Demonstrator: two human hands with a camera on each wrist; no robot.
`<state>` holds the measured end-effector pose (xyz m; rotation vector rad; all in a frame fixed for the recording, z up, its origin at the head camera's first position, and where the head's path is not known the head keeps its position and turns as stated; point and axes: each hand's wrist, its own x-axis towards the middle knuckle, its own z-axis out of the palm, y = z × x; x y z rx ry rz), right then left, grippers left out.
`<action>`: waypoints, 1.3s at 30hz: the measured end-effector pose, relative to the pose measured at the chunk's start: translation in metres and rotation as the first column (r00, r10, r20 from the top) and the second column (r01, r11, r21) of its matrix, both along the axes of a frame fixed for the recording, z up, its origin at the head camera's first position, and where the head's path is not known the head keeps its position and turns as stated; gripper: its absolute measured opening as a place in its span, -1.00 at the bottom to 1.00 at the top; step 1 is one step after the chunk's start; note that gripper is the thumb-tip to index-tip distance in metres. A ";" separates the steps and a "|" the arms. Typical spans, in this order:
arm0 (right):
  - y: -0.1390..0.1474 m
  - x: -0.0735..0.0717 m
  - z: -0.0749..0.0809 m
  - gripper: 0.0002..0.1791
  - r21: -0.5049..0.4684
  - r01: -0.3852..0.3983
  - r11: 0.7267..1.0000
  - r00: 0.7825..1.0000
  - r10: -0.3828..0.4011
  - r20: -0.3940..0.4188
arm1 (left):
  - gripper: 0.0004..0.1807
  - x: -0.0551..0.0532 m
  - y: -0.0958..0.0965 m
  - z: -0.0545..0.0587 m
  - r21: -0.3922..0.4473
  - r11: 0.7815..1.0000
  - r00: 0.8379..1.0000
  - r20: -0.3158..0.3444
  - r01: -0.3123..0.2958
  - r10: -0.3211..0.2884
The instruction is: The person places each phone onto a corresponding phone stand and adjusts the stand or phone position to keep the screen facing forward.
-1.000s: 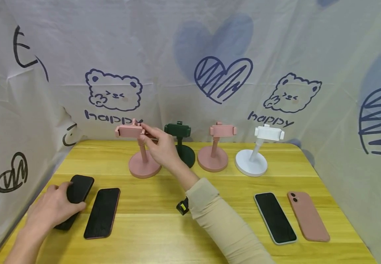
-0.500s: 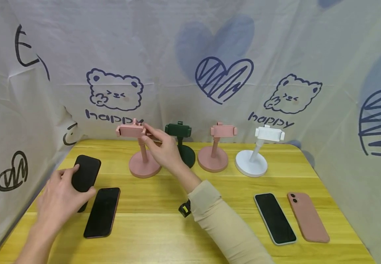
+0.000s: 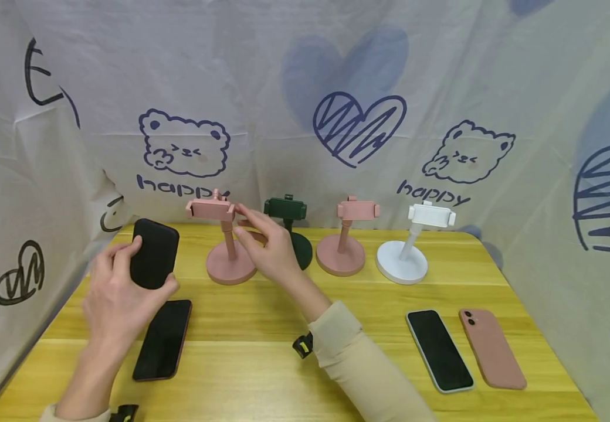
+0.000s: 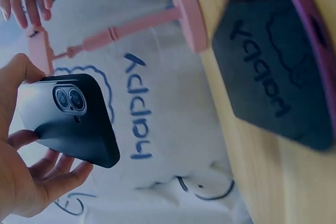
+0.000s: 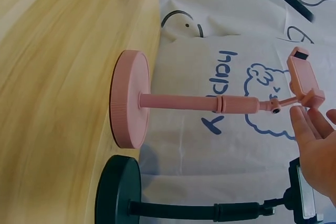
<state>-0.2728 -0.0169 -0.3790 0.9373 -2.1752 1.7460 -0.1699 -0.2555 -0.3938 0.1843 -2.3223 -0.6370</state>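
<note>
My left hand (image 3: 120, 293) grips a black smartphone (image 3: 154, 255) by its two long sides, raised above the table at the left. In the left wrist view, the back of the smartphone (image 4: 79, 124) shows two camera lenses. My right hand (image 3: 272, 249) has its fingers extended beside the clamp of the leftmost pink phone stand (image 3: 228, 269), fingertips right at the clamp's right end. In the right wrist view that stand (image 5: 181, 103) is upright, its clamp holding nothing. Below the left hand lies another dark phone (image 3: 163, 346) with a reddish edge.
A green phone stand (image 3: 301, 249), a second pink stand (image 3: 341, 261) and a white stand (image 3: 402, 266) stand in a row along the back. A white-edged phone (image 3: 439, 351) and a pink phone (image 3: 493, 349) lie at the right. A printed cloth (image 3: 268, 76) hangs behind the table (image 3: 241, 363).
My left hand has lifted the black smartphone off the table, moving it up and right toward the leftmost pink stand. My right hand has drawn slightly right, its fingertips coming off the clamp.
</note>
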 end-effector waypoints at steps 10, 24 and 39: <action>0.012 0.014 -0.004 -0.45 -0.078 -0.033 0.996 0.993 0.024 -0.113 | -0.17 -0.007 0.034 0.010 -0.070 0.990 0.965 -0.226 0.123 -0.136; 0.037 0.035 -0.008 -0.53 -0.196 0.009 0.981 0.994 -0.030 -0.106 | -0.14 -0.016 0.083 0.009 -0.226 0.935 0.898 -0.289 0.273 -0.331; 0.066 0.044 -0.011 -0.70 -0.287 0.110 0.951 0.992 -0.123 -0.026 | -0.17 -0.032 0.124 0.001 -0.294 0.907 0.871 -0.300 0.303 -0.388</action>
